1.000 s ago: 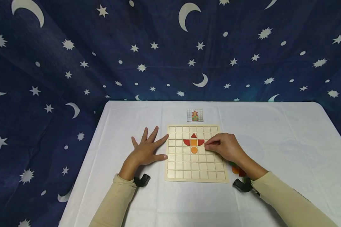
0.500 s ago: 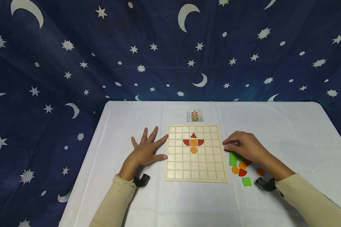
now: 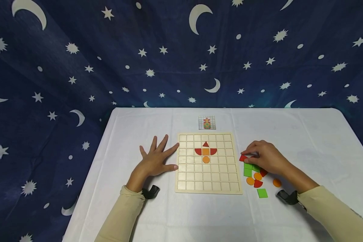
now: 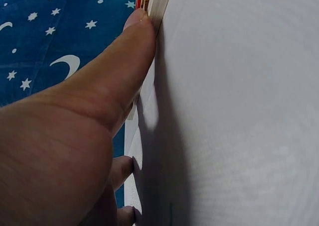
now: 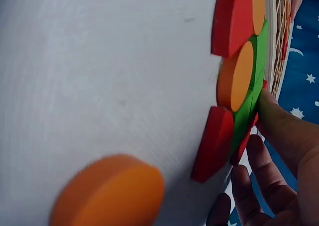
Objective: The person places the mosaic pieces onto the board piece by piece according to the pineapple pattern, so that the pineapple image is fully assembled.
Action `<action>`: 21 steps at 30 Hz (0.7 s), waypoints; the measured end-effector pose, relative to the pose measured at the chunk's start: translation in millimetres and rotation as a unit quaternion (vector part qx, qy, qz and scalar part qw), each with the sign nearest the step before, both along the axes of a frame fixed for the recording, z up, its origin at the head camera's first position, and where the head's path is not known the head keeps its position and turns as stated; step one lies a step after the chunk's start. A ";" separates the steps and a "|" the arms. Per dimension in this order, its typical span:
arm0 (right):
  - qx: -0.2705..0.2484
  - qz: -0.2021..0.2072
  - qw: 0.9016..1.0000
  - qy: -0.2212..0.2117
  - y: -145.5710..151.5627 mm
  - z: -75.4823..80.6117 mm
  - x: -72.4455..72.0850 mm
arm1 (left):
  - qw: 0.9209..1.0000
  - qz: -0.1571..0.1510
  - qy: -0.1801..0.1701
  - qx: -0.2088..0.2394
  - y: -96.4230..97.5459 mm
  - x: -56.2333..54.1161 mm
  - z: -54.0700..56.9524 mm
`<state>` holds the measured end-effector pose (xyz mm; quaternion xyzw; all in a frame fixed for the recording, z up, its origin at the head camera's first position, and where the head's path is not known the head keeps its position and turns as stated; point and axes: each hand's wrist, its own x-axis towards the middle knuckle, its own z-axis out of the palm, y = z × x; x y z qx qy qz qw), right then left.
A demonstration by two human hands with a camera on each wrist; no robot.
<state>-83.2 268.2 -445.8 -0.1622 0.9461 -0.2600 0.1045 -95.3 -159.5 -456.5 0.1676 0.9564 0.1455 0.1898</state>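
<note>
My left hand (image 3: 154, 163) lies spread on the cloth, with index finger and thumb at the left edge of the gridded wooden board (image 3: 187, 188). On the board are a red triangle (image 3: 205, 144), an orange square (image 3: 205, 152) flanked by two red quarter circles (image 3: 198, 151), and an orange circle (image 3: 206, 159) below. Right of the board, my right hand (image 3: 266, 156) pinches a red piece (image 3: 243, 158) between thumb and index finger; its full shape is partly covered. Green squares (image 3: 247, 172) lie just under that hand. In the right wrist view, the thumb (image 5: 281, 119) reaches the pile's far side.
Behind the board lies a small pattern card (image 3: 207, 123). Loose orange circles (image 3: 250, 181), a red quarter circle (image 3: 258, 184) and a single green square (image 3: 262, 193) sit near the right forearm. A white cloth covers the table (image 3: 199, 218); a starry curtain (image 3: 169, 50) hangs behind.
My right hand has withdrawn from over the board to the loose pieces on the right, and its fingers now have a red piece there. The left hand stays put.
</note>
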 end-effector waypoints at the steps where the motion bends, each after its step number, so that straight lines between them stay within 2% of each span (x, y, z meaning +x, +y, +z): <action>1: -0.001 -0.001 1.000 0.001 -0.5 -0.1 0.4 | 1.000 0.000 0.000 0.000 0.0 0.0 0.0; 16: 0.017 -0.020 0.999 0.025 -12.5 -5.3 5.2 | 1.000 -0.002 0.002 -0.009 0.0 -0.1 -0.4; 21: 0.016 -0.023 1.000 0.012 -17.1 -0.4 5.7 | 1.000 -0.002 0.001 -0.009 -0.2 -0.1 0.0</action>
